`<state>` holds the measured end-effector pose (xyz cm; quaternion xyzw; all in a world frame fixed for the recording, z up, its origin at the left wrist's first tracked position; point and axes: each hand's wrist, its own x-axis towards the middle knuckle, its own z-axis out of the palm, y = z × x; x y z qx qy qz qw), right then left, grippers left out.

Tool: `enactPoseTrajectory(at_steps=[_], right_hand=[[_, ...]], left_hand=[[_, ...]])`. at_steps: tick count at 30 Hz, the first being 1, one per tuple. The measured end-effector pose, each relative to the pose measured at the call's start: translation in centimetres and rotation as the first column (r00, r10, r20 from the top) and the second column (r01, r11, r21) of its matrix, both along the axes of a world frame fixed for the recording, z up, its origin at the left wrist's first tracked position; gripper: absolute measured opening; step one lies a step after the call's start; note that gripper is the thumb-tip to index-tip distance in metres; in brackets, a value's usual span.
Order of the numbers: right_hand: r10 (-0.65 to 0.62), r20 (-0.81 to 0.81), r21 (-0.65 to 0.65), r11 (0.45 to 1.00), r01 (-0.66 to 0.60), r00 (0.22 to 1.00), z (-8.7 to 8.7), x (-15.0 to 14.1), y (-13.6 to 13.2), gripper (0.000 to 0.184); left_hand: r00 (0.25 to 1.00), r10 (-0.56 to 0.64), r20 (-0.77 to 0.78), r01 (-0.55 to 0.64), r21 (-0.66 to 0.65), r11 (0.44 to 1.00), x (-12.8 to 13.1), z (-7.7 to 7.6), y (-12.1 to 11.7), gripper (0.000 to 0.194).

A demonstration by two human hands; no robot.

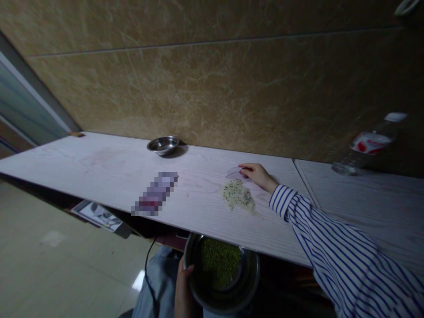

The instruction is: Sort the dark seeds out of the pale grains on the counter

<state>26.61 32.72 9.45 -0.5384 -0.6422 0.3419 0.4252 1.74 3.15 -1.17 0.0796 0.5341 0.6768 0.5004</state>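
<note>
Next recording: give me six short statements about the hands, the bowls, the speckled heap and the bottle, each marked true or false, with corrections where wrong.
1. The left hand grips the large metal bowl. True.
2. The right hand holds nothing. False: its fingers hold a thin clear piece.
3. The heap on the tabletop is pale with darker specks. True.
4. The small metal bowl is right of the heap in the picture. False: it is to the left, close to the wall.
5. The clear bottle has a white cap. True.
6. The large metal bowl contains only water. False: it contains small green grains.
</note>
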Motion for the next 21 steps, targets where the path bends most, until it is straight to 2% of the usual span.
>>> enactPoseTrajectory(at_steps=[12,21], right_hand=[[0.121,-0.102,-0.06,0.99,-0.128,0.987,1.0,-1.4,-1.5,0.013],[0.181,-0.128,-0.123,0.973,-0.197,0.975,1.3,-2.0,-2.2,0.014]], left_hand=[[0.997,-0.017,0.073,0.022,-0.063,0.998,-1.3,-2.5,0.5,0.065],[0.999,0.013,0.038,-0.012,-0.032,0.999,-0.2,-0.3,0.3,0.063]])
